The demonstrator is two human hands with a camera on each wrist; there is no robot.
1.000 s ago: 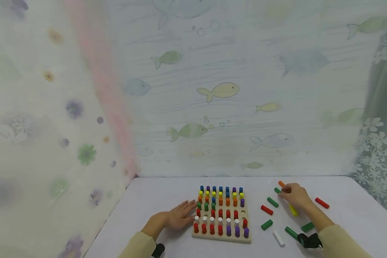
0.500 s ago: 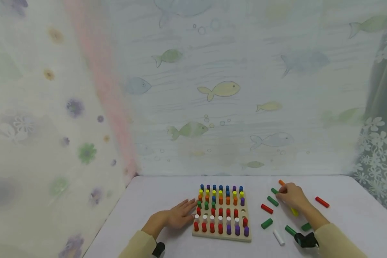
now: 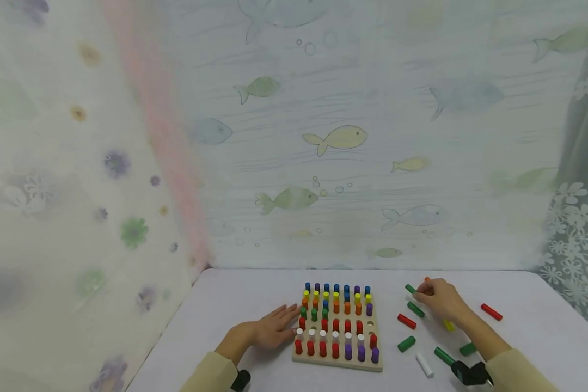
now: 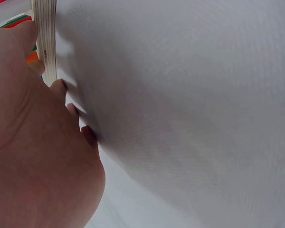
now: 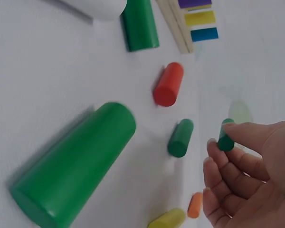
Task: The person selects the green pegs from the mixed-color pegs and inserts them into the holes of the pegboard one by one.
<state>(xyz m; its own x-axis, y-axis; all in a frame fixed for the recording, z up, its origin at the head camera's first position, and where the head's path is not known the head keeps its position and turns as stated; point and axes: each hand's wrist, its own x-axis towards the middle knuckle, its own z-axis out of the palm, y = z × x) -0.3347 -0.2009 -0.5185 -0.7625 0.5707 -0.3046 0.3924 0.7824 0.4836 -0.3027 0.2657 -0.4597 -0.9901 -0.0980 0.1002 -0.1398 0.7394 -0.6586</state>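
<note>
A wooden peg board point(image 3: 338, 363) with several coloured pegs standing in it lies on the white table point(image 3: 255, 294). My left hand point(image 3: 273, 329) lies flat on the table, fingers touching the board's left edge point(image 4: 43, 42). My right hand point(image 3: 438, 298) pinches a short green peg point(image 3: 410, 288) point(image 5: 225, 137) between thumb and fingers, lifted just above the table to the right of the board. Other loose pegs lie around it: a green one point(image 3: 415, 309) point(image 5: 180, 137), a red one point(image 3: 406, 320) point(image 5: 168, 84), an orange one point(image 5: 195, 204) and a yellow one point(image 3: 448, 325) point(image 5: 167, 220).
More loose pegs lie to the right of the board: green point(image 3: 406, 343), white point(image 3: 424, 364), green point(image 3: 443, 356), green point(image 3: 467, 349) and red point(image 3: 491, 312). A fish-patterned curtain hangs behind the table; a flowered one hangs on the left.
My right hand has picked the green peg up off the table and shifted slightly left with it. The left hand has stayed on the table by the board.
</note>
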